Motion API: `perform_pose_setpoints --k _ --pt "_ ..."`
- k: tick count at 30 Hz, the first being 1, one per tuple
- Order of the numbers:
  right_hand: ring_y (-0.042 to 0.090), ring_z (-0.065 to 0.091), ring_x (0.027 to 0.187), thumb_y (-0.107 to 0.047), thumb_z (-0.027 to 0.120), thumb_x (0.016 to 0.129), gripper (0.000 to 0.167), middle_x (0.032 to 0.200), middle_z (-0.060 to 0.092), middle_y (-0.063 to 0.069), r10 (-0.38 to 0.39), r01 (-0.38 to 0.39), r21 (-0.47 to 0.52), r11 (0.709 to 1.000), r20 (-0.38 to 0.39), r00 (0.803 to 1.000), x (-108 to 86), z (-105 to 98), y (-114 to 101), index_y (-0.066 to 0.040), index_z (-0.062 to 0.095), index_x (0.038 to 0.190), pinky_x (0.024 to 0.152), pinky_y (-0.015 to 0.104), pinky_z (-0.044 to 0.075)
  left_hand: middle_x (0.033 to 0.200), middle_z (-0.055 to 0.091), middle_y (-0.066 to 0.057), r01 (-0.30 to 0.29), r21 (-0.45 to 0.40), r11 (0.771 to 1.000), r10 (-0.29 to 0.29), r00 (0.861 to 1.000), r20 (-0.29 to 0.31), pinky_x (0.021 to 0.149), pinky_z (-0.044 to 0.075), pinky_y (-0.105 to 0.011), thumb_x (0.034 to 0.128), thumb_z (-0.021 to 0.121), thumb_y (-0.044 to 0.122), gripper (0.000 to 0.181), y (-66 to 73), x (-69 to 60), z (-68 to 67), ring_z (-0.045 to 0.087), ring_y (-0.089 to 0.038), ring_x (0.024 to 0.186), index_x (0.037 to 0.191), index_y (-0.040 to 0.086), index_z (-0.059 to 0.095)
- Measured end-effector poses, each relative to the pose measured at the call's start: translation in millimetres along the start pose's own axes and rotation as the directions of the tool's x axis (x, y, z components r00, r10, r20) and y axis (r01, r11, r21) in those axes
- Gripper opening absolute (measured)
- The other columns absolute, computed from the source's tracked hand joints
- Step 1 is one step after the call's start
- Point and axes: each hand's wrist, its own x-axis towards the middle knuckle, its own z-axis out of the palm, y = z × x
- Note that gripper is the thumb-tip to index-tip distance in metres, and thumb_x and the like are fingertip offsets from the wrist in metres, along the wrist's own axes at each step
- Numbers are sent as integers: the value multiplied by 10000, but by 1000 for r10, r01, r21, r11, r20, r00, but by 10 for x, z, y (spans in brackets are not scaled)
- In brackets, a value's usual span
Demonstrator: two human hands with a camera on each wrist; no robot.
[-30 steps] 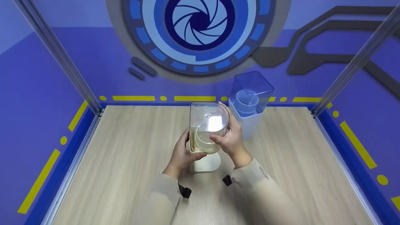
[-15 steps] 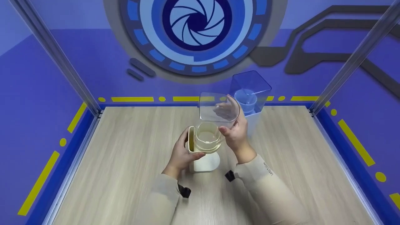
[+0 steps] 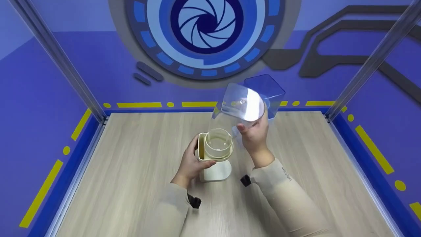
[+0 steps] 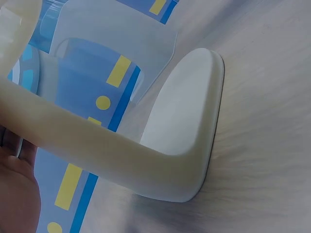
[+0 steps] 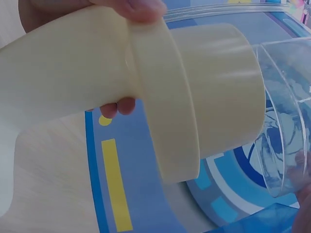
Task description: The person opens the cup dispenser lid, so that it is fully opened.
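A cream plastic stand with a flat foot [image 3: 217,171] is on the table, its round cup-like collar [image 3: 219,144] uncovered at the top. My left hand [image 3: 190,161] grips the head of this stand, thumb in front. Up and to the right, my right hand [image 3: 256,138] holds a tilted clear plastic cover [image 3: 235,105], thumb on its near side. The cover's lower part still lies close above the collar; I cannot tell whether they touch. In the right wrist view, the cream cylinder [image 5: 223,87] points toward the clear cover [image 5: 286,63]. The left wrist view shows the stand's foot [image 4: 182,111].
Behind my right hand stands a blue container with a transparent top [image 3: 269,87], partly hidden by the clear cover. The wooden table [image 3: 141,148] is bounded by blue panels and metal posts [image 3: 72,82].
My right hand has lifted the clear cover off the stand's head, up and to the right, and tilted it. The round collar has come into view. My left hand has stayed in place.
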Motion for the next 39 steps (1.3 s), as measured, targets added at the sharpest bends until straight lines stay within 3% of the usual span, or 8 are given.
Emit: perform_pose_setpoints --k 3,6,15,21,24,30,34,39 --pt "164 614 1382 -844 929 680 1526 1544 551 337 4 -4 -14 1000 -23 1000 23 -2 22 190 323 1624 1222 283 526 1563 667 -117 2 6 1000 -2 1000 -3 1336 372 -599 707 1047 407 1184 -8 2 1 600 -231 1448 1685 63 476" --pt "202 594 1425 -805 951 677 1535 1612 469 389 6 -6 -17 1000 -33 999 37 2 49 177 283 1649 1226 296 536 1572 662 -124 5 11 1000 -5 1000 -7 1335 373 -593 700 1045 406 1194 -17 -1 3 593 -243 1457 1688 59 472" --pt "355 562 1571 -642 957 760 1340 1692 505 288 -1 5 -72 997 51 999 58 10 156 83 298 1674 1283 358 520 1602 642 -137 19 -9 1000 -19 1000 -13 1345 359 -609 697 1045 357 1200 -16 -27 -7 568 -284 1502 1701 69 455" --pt "391 560 1564 -585 984 772 1294 1700 524 236 40 -24 -153 988 104 994 73 -19 284 62 320 1674 1276 309 511 1587 650 -154 -3 -3 1000 3 1000 -21 1340 370 -591 690 1033 308 1182 -38 -10 -2 573 -279 1481 1691 47 462" --pt "369 540 1594 -483 1011 810 1249 1704 532 209 85 -59 -169 984 147 986 84 -38 367 49 305 1692 1281 302 501 1580 656 -144 -10 -3 1000 10 1000 -22 1334 377 -579 685 1042 378 1203 -43 -1 0 580 -275 1468 1688 46 467" --pt "330 508 1628 -86 993 856 1107 1734 505 165 134 -87 -195 977 245 960 109 -35 526 21 289 1703 1307 310 474 1596 648 -112 -17 1 1000 17 1000 -13 1331 367 -617 691 1038 558 1256 -46 0 5 585 -295 1466 1697 71 465" --pt "342 539 1596 -41 973 864 1082 1735 499 175 164 -108 -208 972 274 948 125 -6 621 29 287 1698 1299 312 485 1604 641 -119 -14 1 1000 14 1000 -11 1335 376 -597 685 1025 636 1303 -41 -11 6 581 -265 1468 1703 56 452" --pt "354 573 1560 -59 964 885 1077 1706 513 188 249 -192 -218 957 278 928 138 45 730 19 277 1710 1308 396 489 1597 648 -127 -22 2 1000 22 1000 -9 1323 403 -505 695 1035 601 1287 -48 -15 -14 591 -225 1450 1701 51 453"
